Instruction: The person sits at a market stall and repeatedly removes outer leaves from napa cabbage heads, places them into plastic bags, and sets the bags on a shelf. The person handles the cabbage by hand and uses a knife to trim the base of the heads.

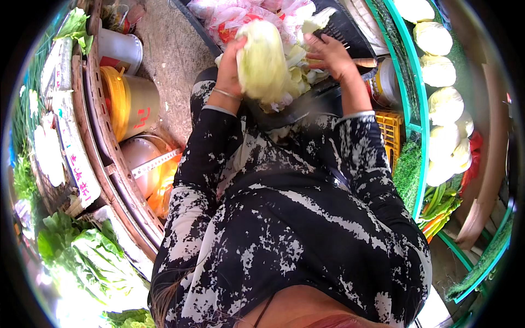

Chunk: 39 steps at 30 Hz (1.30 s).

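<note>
My left hand point(229, 69) grips a pale green head of napa cabbage point(264, 61) by its side, above a black plastic bin point(348, 20) in front of my lap. My right hand point(334, 57) is off the cabbage, its fingers spread and holding nothing. Just beyond those fingertips is a loose cabbage leaf point(318, 21); whether it is in the air or resting cannot be made out. Torn leaves point(301, 78) lie in the bin beneath the cabbage. Crumpled white and red plastic bags point(250, 16) fill its far end.
A wooden tool handle point(365, 62) sticks out beside my right wrist. At right, a green-framed stand point(422, 143) bears several cabbage heads point(446, 105) and green peppers point(441, 209). Buckets point(133, 102) stand under a wooden shelf edge point(119, 135) at left, with leafy greens point(88, 258) above.
</note>
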Motion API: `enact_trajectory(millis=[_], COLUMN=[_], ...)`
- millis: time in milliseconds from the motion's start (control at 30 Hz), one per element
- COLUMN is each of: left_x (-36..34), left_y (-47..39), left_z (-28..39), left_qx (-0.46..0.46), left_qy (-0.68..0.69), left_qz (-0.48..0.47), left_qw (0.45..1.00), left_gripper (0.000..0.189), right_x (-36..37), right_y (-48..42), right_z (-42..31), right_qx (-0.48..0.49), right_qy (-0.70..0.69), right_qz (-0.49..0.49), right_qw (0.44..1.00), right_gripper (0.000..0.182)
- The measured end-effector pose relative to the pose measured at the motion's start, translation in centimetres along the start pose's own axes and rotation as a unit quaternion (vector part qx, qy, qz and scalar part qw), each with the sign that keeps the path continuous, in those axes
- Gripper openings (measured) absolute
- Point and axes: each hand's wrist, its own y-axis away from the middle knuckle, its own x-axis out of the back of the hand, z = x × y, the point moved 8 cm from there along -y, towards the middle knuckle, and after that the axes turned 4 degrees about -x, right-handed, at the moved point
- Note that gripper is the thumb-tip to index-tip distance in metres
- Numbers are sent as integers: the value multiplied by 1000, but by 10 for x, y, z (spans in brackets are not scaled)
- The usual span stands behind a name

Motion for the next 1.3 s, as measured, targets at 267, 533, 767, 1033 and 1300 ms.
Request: enact_trajectory(millis=[267,533,767,1033,1300], left_x=[12,13,11,-74,10], left_y=[-14,-6,17,50,0], left_z=[1,-8,-29,-14,12], left_qx=[-31,30,77,136,-55], left_qy=[50,33,3,26,0], left_qz=[55,-18,-61,-471,36], left_qw=[997,999,995,871,998], left_gripper=[47,46,50,68,56], right_x=[-55,-21,31,-20,-61], right_y=[58,31,-6,-64,24], right_z=[-39,-31,-22,48,-20], right_qx=[296,216,256,50,80], right_qy=[-29,-187,104,182,-138], right_qz=[-49,63,390,240,-70], right_qw=[954,956,878,952,985], right_gripper=[37,19,26,49,69])
